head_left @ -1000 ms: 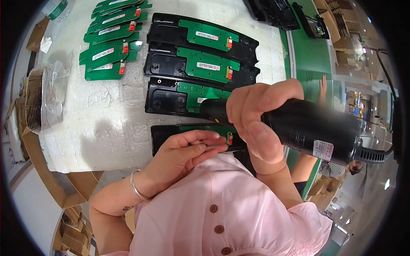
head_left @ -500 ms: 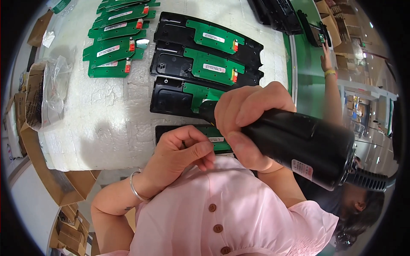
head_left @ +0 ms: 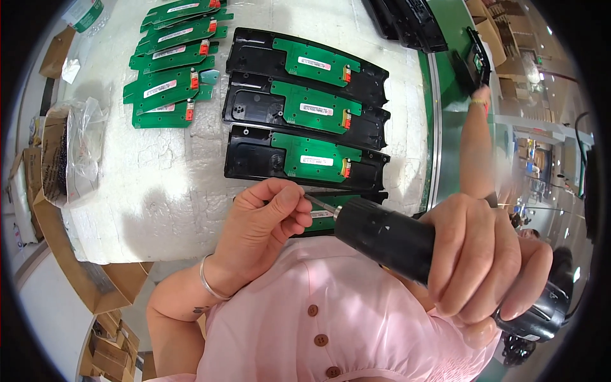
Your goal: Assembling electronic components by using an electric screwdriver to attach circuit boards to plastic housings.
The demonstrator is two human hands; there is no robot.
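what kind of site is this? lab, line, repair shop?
Most likely an electronics assembly line. Rows of black housings fitted with green circuit boards, a stack of loose boards, and an electric screwdriver in the right hand; a conveyor-like green strip runs alongside.

Four black housings – one electric screwdriver, two hands

Tabletop: three housings with boards set in them lie stacked front to back ahead of you; a fourth sits nearest, mostly hidden behind your hands. Loose boards lie in a pile to the far left of the housings. Bag rests at the tabletop's left edge (in a carton). Your left hand meets the bit of the driver, which your right hand grips to its right.
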